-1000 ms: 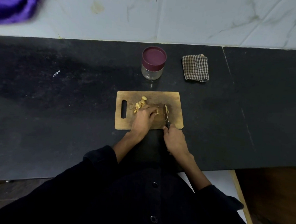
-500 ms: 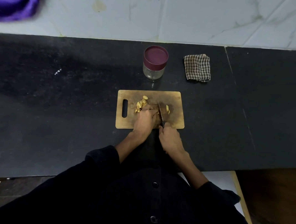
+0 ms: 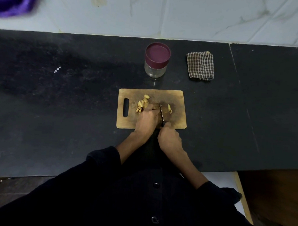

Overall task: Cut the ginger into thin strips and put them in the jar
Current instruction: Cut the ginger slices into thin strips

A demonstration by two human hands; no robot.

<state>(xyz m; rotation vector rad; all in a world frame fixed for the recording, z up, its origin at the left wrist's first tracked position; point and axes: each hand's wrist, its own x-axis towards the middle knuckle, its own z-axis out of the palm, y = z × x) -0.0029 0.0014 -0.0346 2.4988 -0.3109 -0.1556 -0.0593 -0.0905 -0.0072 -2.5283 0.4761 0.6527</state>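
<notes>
Ginger pieces (image 3: 142, 103) lie on the wooden cutting board (image 3: 176, 120), clustered just beyond the left hand (image 3: 147, 118), which presses fingers-down on the board; whether it holds a piece, cannot tell. A few more bits (image 3: 169, 108) sit right of the knife (image 3: 161, 113). Right hand (image 3: 168, 139) clamped on knife handle, blade just beside left fingers. Lidded jar (image 3: 156, 60) well beyond both hands, checked cloth (image 3: 200, 65) to its right

Wooden rectangular cutting board (image 3: 176, 120) on black stone desk (image 3: 60, 109). Left hand (image 3: 147, 118) pinning pale ginger pieces (image 3: 142, 103); right hand (image 3: 169, 139) closed round knife (image 3: 161, 112). Maroon-lidded glass jar (image 3: 156, 60) at twelve o'clock, checked folded cloth (image 3: 200, 65) at one.
</notes>
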